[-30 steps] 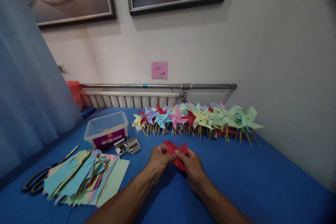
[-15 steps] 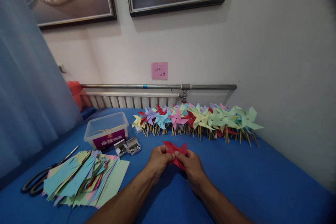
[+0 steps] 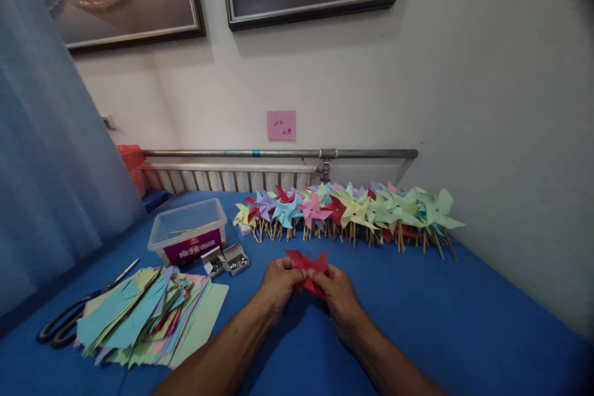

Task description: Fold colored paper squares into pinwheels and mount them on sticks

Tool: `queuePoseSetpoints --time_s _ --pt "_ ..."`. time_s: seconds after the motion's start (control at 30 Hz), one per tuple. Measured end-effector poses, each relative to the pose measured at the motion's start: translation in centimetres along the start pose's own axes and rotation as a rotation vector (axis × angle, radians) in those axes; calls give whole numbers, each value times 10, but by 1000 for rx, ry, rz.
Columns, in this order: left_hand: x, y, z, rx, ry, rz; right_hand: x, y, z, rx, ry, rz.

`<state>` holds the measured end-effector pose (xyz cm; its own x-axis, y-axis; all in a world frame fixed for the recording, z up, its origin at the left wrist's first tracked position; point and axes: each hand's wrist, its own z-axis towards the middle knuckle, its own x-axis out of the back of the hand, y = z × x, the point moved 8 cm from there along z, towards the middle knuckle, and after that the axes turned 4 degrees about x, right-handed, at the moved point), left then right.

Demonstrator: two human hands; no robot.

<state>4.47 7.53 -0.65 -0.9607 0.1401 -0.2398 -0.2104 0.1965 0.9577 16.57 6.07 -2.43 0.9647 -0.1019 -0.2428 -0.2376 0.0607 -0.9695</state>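
A red paper pinwheel (image 3: pixel 307 262), its corners folded inward, is held between both hands above the blue-covered table (image 3: pixel 445 322). My left hand (image 3: pixel 280 283) pinches its left side, thumb on top. My right hand (image 3: pixel 341 289) grips the right side, its thumb pressing close to the left thumb near the centre. Fingers hide the middle of the paper, so I cannot tell if a pin is there. Left of the hands, two small open boxes (image 3: pixel 236 259) hold shiny metal pins.
Finished pinwheels on sticks (image 3: pixel 355 213) lie in a long row at the back. A clear plastic tub (image 3: pixel 188 229) holds a few sticks. Cut coloured paper sheets (image 3: pixel 148 315) are heaped at left beside black-handled scissors (image 3: pixel 69 318). A blue curtain (image 3: pixel 55 154) hangs at left.
The thumbs have drawn slightly closer together over the red paper, and the right hand has shifted a little left. Everything else stays in place.
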Motion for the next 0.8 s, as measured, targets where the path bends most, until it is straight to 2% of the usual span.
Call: queuePoseSetpoints --time_s 0.17,0.27,0.33,0.4,0.43,0.47,0.5,0.57,0.67,0.8 --pt "-2 -8 3 38 19 37 4 2 4 -22 24 -9" --pt "13 7 6 -27 76 138 8 2 5 -27 35 17" --pt "31 35 3 -159 122 395 11 1 5 -22 55 52" --pt "50 67 -2 -280 184 876 14 -1 5 -14 90 78" --pt "63 80 -5 -297 260 1120 15 -1 4 -10 108 84" --pt "78 89 -6 -264 338 1318 16 -2 4 -9 117 86" --pt "90 92 -5 -192 365 1470 16 -3 4 -10 119 87" --pt "107 91 -2 -72 360 1673 15 -5 4 -8 117 85" --pt "113 79 4 30 303 1775 17 -9 6 3 129 101" --pt "111 69 9 64 273 1756 23 -11 10 26 142 111"
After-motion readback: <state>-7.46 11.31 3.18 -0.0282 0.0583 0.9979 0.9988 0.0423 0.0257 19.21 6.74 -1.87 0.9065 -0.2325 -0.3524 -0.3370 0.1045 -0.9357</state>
